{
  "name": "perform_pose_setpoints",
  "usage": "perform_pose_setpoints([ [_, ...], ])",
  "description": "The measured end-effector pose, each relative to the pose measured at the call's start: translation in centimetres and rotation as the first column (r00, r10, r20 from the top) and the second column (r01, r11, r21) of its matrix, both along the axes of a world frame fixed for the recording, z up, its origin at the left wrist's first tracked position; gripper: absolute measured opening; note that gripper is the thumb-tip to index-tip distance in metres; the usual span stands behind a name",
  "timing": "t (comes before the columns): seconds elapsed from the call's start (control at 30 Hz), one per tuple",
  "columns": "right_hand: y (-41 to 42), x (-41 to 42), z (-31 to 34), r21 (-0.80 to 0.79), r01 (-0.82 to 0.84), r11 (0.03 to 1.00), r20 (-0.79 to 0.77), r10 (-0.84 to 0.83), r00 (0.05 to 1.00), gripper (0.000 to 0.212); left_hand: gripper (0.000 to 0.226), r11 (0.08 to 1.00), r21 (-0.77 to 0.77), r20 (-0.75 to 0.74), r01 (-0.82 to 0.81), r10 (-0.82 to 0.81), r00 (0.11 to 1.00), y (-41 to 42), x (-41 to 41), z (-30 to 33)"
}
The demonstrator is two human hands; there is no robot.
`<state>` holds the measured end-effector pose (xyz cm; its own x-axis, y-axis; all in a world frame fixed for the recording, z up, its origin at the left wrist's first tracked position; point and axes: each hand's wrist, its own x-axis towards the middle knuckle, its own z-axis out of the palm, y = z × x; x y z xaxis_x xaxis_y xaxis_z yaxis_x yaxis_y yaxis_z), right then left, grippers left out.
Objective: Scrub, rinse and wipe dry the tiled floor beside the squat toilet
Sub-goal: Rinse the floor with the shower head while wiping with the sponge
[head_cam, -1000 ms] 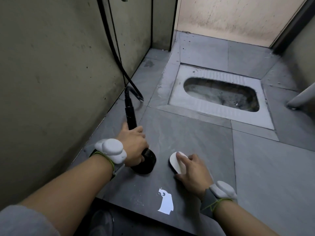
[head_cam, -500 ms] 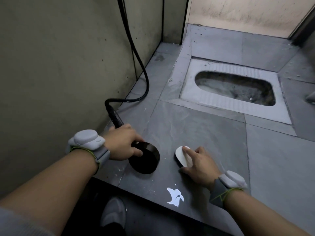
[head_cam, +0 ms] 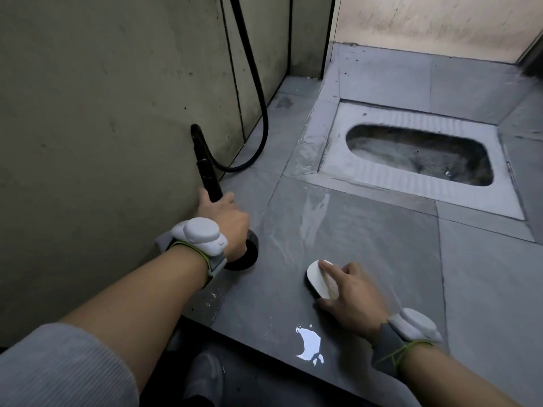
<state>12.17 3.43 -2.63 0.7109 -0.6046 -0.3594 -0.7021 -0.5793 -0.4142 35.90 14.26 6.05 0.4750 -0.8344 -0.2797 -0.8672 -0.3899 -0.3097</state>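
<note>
My left hand [head_cam: 227, 223] grips a black shower head [head_cam: 245, 254] by its handle, the round head held face down against the grey floor tile [head_cam: 367, 245] near the left wall. Its black hose [head_cam: 258, 92] loops up the wall. My right hand [head_cam: 349, 298] holds a white oval scrub brush [head_cam: 318, 277] flat on the same tile, index finger stretched along its top. A wet streak [head_cam: 311, 218] runs across the tile between the hands. The squat toilet [head_cam: 417, 154] lies beyond, sunk in the raised floor.
The olive wall [head_cam: 102, 127] stands close on the left. The raised tile platform ends in a step edge [head_cam: 264, 345] just in front of me, with my shoe [head_cam: 205, 377] below it. A bright light reflection [head_cam: 310, 345] shows on the wet tile.
My left hand has drawn the shower head left, closer to the wall, and the handle now points more upright. My right hand stays on the brush. A wet streak now shows on the tile.
</note>
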Motion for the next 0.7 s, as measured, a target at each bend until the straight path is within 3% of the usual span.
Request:
perform_pose_setpoints([
  [0.1, 0.1, 0.3, -0.2, 0.002, -0.007, 1.0, 0.011, 0.007, 1.0, 0.078, 0.011, 0.998, -0.061, 0.025, 0.02, -0.018, 1.0, -0.8, 0.7, -0.2],
  [0.27, 0.1, 0.7, 0.0, -0.001, -0.023, 1.0, 0.014, 0.023, 1.0, 0.078, 0.026, 0.993, -0.047, 0.02, 0.108, -0.107, 0.994, -1.0, 1.0, -0.2],
  [0.47, -0.3, -0.7, 0.7, 0.011, -0.014, 1.0, -0.023, 0.014, 1.0, 0.078, 0.033, 0.957, -0.032, -0.192, 0.287, -0.288, 0.938, -0.7, -1.3, -0.4],
  [0.7, -1.3, -5.4, 1.8, 0.033, 0.018, 0.999, -0.096, -0.015, 0.995, 0.08, 0.034, 0.96, 0.025, -0.338, 0.279, -0.255, 0.906, -0.9, -5.3, 0.8],
])
